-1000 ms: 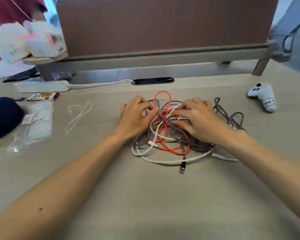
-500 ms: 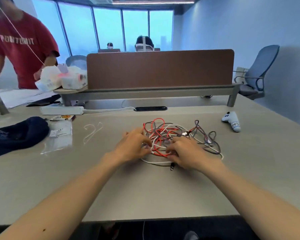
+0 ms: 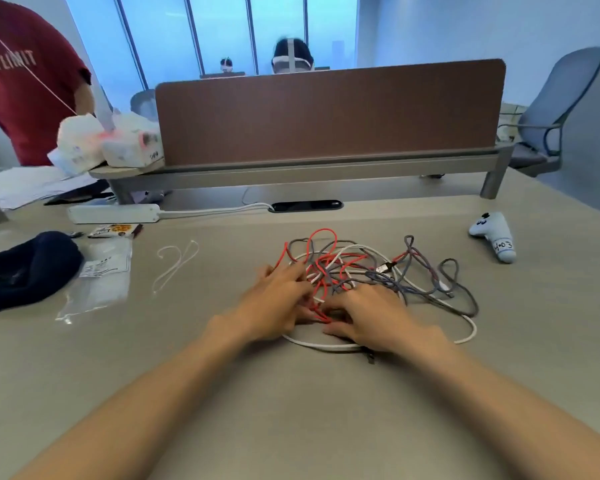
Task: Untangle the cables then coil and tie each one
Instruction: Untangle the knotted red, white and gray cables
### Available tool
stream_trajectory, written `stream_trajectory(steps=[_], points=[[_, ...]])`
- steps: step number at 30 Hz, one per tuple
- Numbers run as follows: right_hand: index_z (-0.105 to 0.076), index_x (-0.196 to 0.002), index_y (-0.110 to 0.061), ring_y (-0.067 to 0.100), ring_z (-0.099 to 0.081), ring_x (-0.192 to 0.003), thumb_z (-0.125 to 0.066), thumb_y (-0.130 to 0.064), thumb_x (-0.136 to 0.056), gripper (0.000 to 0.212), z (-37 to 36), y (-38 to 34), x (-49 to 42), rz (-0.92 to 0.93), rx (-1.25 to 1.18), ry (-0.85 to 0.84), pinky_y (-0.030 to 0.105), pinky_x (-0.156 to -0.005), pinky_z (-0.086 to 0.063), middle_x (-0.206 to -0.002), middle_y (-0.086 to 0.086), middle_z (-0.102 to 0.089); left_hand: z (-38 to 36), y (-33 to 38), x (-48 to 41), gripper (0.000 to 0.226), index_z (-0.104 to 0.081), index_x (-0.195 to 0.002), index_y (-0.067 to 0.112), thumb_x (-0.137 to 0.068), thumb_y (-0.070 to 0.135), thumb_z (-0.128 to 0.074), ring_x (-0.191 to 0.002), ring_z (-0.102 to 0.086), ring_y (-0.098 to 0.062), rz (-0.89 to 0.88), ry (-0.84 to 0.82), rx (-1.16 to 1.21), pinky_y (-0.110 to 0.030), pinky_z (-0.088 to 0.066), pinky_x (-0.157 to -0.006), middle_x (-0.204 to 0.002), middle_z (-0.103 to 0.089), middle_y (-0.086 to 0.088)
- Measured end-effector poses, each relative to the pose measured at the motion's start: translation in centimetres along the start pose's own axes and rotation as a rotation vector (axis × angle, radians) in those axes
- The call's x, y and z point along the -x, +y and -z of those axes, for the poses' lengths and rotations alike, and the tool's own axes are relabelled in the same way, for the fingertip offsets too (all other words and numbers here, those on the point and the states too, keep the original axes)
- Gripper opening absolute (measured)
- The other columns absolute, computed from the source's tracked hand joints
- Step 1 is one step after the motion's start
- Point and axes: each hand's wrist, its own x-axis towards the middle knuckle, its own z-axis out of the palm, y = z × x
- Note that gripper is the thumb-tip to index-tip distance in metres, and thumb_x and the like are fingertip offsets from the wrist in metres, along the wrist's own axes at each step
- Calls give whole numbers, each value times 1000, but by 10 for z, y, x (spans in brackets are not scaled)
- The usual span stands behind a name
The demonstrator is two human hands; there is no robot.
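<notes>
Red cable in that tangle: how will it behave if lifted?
Probably floppy: the red cable lies in loose curves and loops. Likely to drag the grey cable and white cable along, since it weaves through both. Looks thin, so probably light.

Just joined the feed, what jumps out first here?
A tangle of red, white and grey cables lies in the middle of the table, the left hand and right hand both on its near side. A white game controller lies far right, a dark blue cloth far left.
</notes>
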Motion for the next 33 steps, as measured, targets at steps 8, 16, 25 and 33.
stream_trajectory(steps=[8, 16, 25, 33], points=[[-59, -119, -35, 31, -65, -85, -48, -44, -89, 33, 11, -8, 6, 102, 16, 192, 37, -60, -45, -93, 3, -68, 31, 2, 10, 12, -54, -79, 25, -83, 34, -48, -80, -46, -15, -23, 392, -8, -32, -18, -67, -82, -59, 6], [-61, -112, -40, 26, -57, -99, -46, -52, -90, 30, 23, 1, 11, -72, 1, 222, 39, -76, -44, -97, -1, -57, 59, -11, 31, 28, -60, -73, 18, -88, 38, -46, -63, -59, -24, 65, 544, -27, -33, -30, -70, -68, -64, 4], [-56, -111, -29, 24, -57, -104, -49, -37, -94, 20, 33, -5, 1, -93, 7, 236, 35, -76, -43, -118, -4, -58, 66, -28, 47, 21, -58, -76, 14, -91, 29, -55, -67, -55, -26, 183, 543, -23, -32, -34, -64, -73, -62, 0], [-59, -101, -24, 21, -56, -90, -55, -31, -91, 13, 50, 8, -33, -11, -135, 204, 30, -69, -38, -96, -9, -51, 70, -25, 10, 20, -61, -100, 26, -91, 42, -54, -98, -61, -15, 182, 284, 143, -35, -37, -88, -99, -68, 10]])
